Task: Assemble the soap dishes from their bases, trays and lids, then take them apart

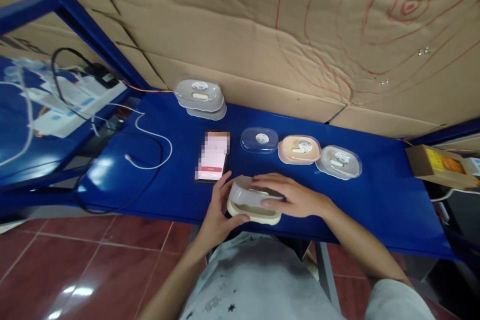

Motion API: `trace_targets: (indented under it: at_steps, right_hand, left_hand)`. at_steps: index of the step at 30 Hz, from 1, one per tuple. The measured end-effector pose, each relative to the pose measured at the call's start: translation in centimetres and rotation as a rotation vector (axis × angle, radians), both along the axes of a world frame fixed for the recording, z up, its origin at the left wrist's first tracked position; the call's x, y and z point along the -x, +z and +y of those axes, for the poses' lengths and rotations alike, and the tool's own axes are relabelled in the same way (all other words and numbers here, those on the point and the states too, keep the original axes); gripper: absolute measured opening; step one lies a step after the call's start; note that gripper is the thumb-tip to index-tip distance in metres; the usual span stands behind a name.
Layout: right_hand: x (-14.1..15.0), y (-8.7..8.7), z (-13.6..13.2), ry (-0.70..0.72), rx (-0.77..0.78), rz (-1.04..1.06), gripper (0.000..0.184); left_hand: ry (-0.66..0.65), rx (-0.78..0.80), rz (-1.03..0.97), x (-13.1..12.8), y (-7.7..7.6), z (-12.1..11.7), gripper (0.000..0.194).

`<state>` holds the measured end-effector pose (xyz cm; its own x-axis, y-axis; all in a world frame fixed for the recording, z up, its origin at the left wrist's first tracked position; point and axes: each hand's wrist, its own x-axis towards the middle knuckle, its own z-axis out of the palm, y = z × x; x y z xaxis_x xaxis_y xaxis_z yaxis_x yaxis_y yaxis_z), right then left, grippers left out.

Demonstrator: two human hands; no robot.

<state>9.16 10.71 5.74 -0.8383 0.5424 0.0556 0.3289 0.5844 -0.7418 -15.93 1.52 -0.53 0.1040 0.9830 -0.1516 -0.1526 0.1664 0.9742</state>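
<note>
At the front edge of the blue table, my left hand [218, 210] is wrapped round the left end of a cream oval base [259, 216] of what looks like a soap dish. My right hand [294, 194] grips a grey plastic insert [240, 191], which sits tilted over the base with its front side raised. Part of the insert is hidden under my right fingers. Just behind my hands lies a clear lid [255, 146] with a round sticker. To its right are a peach soap dish [300, 156] and a grey soap dish [339, 169], both under clear lids.
A phone [212, 160] lies left of my hands on the blue table [390, 200]. Stacked grey soap dishes [200, 102] stand at the back by the cardboard wall [232, 25]. Cables [170, 147] and a power strip [63, 115] are at left, a cardboard box [435, 167] at right.
</note>
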Motion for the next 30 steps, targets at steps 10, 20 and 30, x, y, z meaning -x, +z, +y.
trace_targets:
  at_steps: [10, 20, 30]
  right_hand:
    - [0.8, -3.0, 3.7, -0.155, -0.45, -0.154, 0.041]
    - [-5.3, -1.3, 6.0, -0.362, -0.461, -0.341, 0.085]
    - [-9.0, 1.0, 5.9, -0.372, -0.298, -0.521, 0.088]
  left_hand:
    - [-0.185, -0.17, 0.618, 2.3, -0.5, -3.4, 0.096]
    - [-0.198, -0.637, 0.943, 1.7, 0.7, -1.5, 0.066]
    - [-0.315, -0.937, 0.994, -7.4, 2.1, -0.1, 0.047]
